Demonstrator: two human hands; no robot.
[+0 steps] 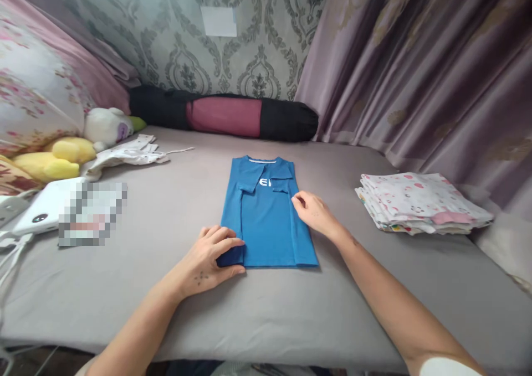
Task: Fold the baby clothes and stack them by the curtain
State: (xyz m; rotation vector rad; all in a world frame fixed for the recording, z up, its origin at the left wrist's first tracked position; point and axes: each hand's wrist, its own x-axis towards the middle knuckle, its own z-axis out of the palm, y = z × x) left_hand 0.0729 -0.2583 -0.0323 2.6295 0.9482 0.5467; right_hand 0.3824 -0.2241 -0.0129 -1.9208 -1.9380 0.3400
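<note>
A blue T-shirt (268,226) lies flat on the grey sheet, both sides and sleeves folded inward and its collar away from me. White letters show in part between the folded sleeves. My left hand (214,257) rests on the shirt's near left corner, fingers spread over the fabric and the thumb apart at the bottom edge. At the shirt's right edge, below the folded sleeve, my right hand (313,212) has its thumb and forefinger pinched on the cloth.
A stack of folded patterned cloth (424,201) sits to the right. On the left are a white power bank (50,204), a blurred-out flat item (93,215), plush toys (108,127) and a crumpled white garment (128,153). A black-and-maroon bolster-shaped bag (224,116) lies along the wall.
</note>
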